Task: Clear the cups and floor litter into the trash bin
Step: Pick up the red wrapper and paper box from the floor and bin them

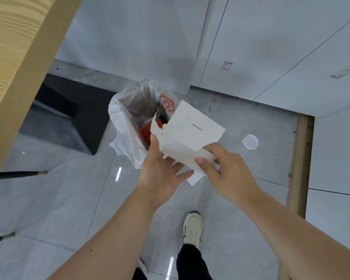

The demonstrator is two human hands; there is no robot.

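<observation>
Head view looks down at the trash bin [129, 122], which is lined with a white plastic bag and already has red and white packaging inside. Just above its near rim, both hands hold a flat white cardboard piece [190, 130]. The left hand [162, 172] supports the piece from below with fingers spread wide and the thumb on its edge. The right hand [228, 170] pinches the near corner between thumb and fingers. To the right of the bin, a clear plastic lid [250, 141] lies on the grey floor [55, 199]. Near the bin's left side stands a wooden table [14, 63].
</observation>
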